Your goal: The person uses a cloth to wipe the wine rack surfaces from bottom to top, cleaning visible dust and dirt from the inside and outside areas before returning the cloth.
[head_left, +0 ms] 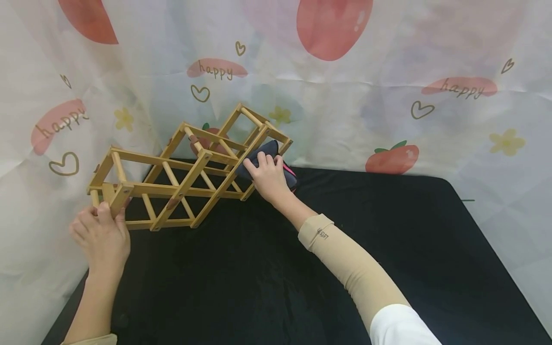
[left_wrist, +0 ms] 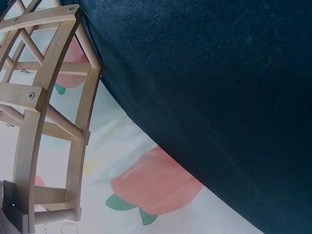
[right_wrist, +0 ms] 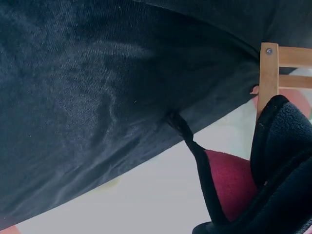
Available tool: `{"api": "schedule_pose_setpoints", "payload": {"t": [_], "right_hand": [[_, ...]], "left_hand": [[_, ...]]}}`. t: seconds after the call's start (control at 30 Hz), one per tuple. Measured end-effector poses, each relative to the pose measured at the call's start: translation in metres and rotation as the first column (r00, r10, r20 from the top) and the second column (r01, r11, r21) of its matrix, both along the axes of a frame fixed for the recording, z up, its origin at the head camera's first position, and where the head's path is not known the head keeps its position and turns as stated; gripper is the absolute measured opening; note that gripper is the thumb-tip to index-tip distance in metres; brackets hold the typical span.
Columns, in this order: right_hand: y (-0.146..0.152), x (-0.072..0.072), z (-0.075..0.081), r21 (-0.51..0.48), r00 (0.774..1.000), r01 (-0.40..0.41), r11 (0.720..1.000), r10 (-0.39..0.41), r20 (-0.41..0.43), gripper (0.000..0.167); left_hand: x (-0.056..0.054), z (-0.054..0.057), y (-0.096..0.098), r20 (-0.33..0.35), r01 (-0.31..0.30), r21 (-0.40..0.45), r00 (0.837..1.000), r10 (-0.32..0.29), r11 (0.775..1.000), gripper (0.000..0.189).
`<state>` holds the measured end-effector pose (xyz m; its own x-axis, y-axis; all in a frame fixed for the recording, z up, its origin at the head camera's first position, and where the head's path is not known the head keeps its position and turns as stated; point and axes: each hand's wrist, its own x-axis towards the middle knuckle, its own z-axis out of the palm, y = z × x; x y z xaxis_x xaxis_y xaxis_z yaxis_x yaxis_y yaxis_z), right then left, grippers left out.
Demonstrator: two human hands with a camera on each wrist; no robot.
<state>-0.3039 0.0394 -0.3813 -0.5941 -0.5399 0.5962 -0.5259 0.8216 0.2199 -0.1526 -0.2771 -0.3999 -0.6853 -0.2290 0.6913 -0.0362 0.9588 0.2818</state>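
A light wooden lattice rack (head_left: 178, 191) of crossed slats and round dowels stretches over the back left of the black table. At its left end my left hand (head_left: 103, 235) grips the frame, thumb and fingers round the corner slat. My right hand (head_left: 271, 182) holds a dark blue fleecy cloth item (head_left: 269, 149) at the rack's right end, fingers curled over its top. In the right wrist view this cloth item (right_wrist: 287, 141) shows black edging, a pink-red lining (right_wrist: 231, 183) and a thin black strap (right_wrist: 183, 126). Beside it is a slat end of the rack (right_wrist: 268, 73).
A black cloth (head_left: 366, 239) covers the table, its far edge running behind the rack. Behind and at the sides hangs a white curtain (head_left: 345, 120) printed with strawberries, hearts and flowers. In the left wrist view the rack (left_wrist: 58, 73) overlaps this curtain.
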Motion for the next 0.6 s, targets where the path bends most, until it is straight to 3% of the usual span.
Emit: {"api": "schedule_pose_setpoints", "payload": {"t": [0.23,0.6], "right_hand": [[0.004,-0.003,0.005,0.005,0.999,0.024,1.000,-0.023,-0.026,0.042],[0.021,-0.017,0.031,-0.122,0.994,0.107,0.987,-0.108,-0.009,0.031]], "left_hand": [[0.000,-0.002,-0.001,-0.017,0.004,-0.022,1.000,-0.004,1.000,0.027],[0.000,-0.001,0.000,-0.031,-0.004,-0.024,1.000,0.003,1.000,0.027]]}}
